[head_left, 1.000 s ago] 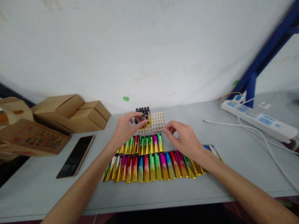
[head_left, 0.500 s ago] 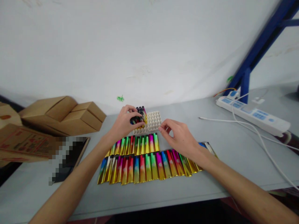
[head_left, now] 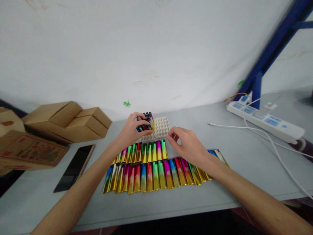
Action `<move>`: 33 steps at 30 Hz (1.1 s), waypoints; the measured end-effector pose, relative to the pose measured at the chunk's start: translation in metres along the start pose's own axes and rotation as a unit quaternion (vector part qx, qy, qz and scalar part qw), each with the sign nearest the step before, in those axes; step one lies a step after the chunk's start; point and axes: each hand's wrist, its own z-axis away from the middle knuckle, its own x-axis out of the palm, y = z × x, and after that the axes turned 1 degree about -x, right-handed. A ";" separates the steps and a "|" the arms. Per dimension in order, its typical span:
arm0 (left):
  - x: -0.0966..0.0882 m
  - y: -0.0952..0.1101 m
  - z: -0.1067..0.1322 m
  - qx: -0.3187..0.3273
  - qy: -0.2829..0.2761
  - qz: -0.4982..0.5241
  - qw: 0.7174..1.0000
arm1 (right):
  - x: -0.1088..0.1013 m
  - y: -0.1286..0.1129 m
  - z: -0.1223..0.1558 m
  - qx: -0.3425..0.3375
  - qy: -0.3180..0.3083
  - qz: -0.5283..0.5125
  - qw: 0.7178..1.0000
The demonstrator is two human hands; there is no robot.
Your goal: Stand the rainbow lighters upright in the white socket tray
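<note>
A white tray [head_left: 161, 126] with many small cells stands on the grey table [head_left: 232, 163] near the wall. Several black-capped lighters [head_left: 147, 116] stand upright in its left side. My left hand [head_left: 130, 132] is closed round a few lighters at the tray's left edge. My right hand [head_left: 187, 145] sits just right of the tray, fingers curled and pinched near its front corner; what they hold I cannot make out. Two rows of shiny rainbow-coloured lighters [head_left: 151, 171] lie flat in front of the tray.
Cardboard boxes [head_left: 66, 120] lie at the left, with a dark phone [head_left: 74, 168] in front of them. A white power strip [head_left: 265, 122] and white cables [head_left: 274, 143] lie at the right. A blue metal post [head_left: 266, 65] rises at the back right.
The view has shifted slightly. My left hand has moved closer to the tray's left edge with its lighters. My right hand has crept a little nearer the tray's front corner.
</note>
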 end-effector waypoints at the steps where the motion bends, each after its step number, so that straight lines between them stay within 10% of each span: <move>1: 0.001 -0.002 0.000 -0.003 0.004 -0.005 1.000 | 0.000 0.000 0.000 0.000 -0.001 -0.001 1.000; 15: -0.004 -0.001 -0.001 0.026 -0.020 -0.059 0.998 | 0.002 0.005 0.001 -0.007 -0.066 0.036 0.997; 33: 0.004 0.052 0.030 0.008 0.122 0.070 0.990 | 0.019 0.005 0.011 -0.037 -0.158 0.166 0.973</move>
